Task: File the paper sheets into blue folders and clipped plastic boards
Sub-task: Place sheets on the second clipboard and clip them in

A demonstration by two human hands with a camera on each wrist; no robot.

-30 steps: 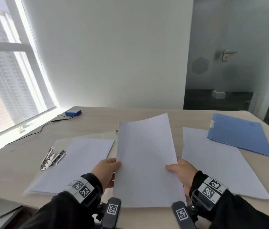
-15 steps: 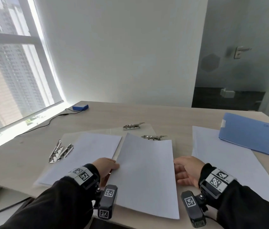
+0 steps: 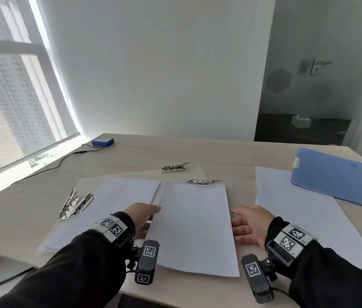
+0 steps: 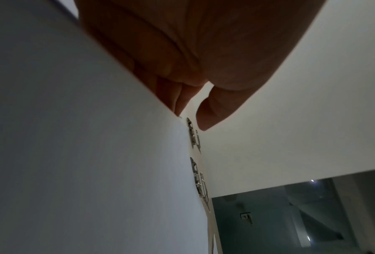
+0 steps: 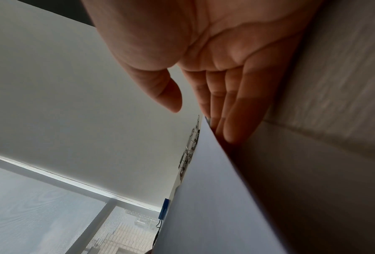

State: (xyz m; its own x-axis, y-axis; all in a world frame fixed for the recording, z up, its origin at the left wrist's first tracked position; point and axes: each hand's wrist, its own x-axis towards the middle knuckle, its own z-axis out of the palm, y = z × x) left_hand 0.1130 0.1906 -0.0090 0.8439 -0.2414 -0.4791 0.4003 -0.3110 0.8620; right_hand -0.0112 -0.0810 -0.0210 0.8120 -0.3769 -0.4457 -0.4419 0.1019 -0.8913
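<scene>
A white paper sheet (image 3: 194,227) lies flat in the middle of the desk, its top edge at the metal clip (image 3: 203,181) of a clear plastic board (image 3: 231,194). My left hand (image 3: 153,213) is at the sheet's left edge, fingers straight and tucked under it, thumb (image 4: 206,118) held apart above. My right hand (image 3: 236,216) lies open by the right edge, its straight fingertips (image 5: 232,134) just under the paper. A blue folder (image 3: 335,181) lies shut at the far right.
To the left, another sheet (image 3: 109,210) rests on a clear board with its clip (image 3: 75,203) at the side. A third clip (image 3: 174,168) sits behind. A paper stack (image 3: 308,221) lies on the right. A small blue box (image 3: 103,141) with a cable is near the window.
Both hands held the sheet up tilted, then lowered it flat onto the middle board below its clip. The right hand let go and its fingers opened beside the edge.
</scene>
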